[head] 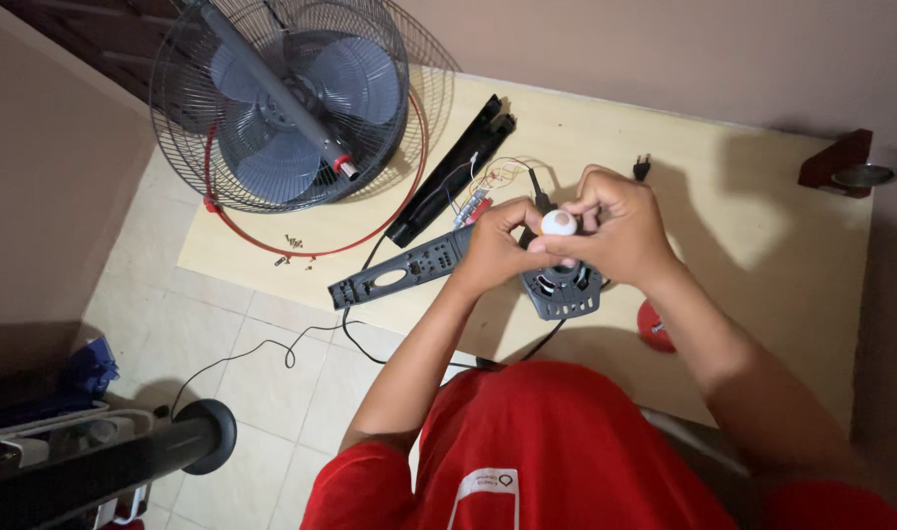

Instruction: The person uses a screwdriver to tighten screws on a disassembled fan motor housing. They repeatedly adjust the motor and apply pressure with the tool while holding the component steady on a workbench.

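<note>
Red fabric of the person's shirt point(537, 442) fills the bottom of the head-camera view, with both bare forearms reaching up from it to meet over the pale wooden tabletop point(762, 236). The left hand point(495, 247) and the right hand point(613, 228) are closed together around a small white rounded knob point(558, 223), which sits pinched between the fingertips of both; each grip is curled tight, with the knob showing in the narrow gap where the two hands touch. Directly beneath the hands, partly hidden by them, lies a dark grey vented motor housing point(563, 292), resting on the tabletop near its front edge. Whether the knob is joined to a part below it cannot be told. Just right of the housing, a red round piece point(654, 326) peeks out from under the right forearm. To the left of the hands a long grey slotted panel point(401, 270) lies slanted, and beyond it a black elongated cover point(453, 169) lies at a similar slant. Thin coloured wires point(492, 179) tangle just above the hands, and a black plug point(642, 167) lies nearby. A black cable point(271, 348) trails off the tabletop onto the tiled floor point(222, 353). Farther back, at the far left corner, stands a wire fan cage point(281, 98) with grey blades, a red ring point(409, 186) around its base and small screws point(293, 250) scattered beside it.
</note>
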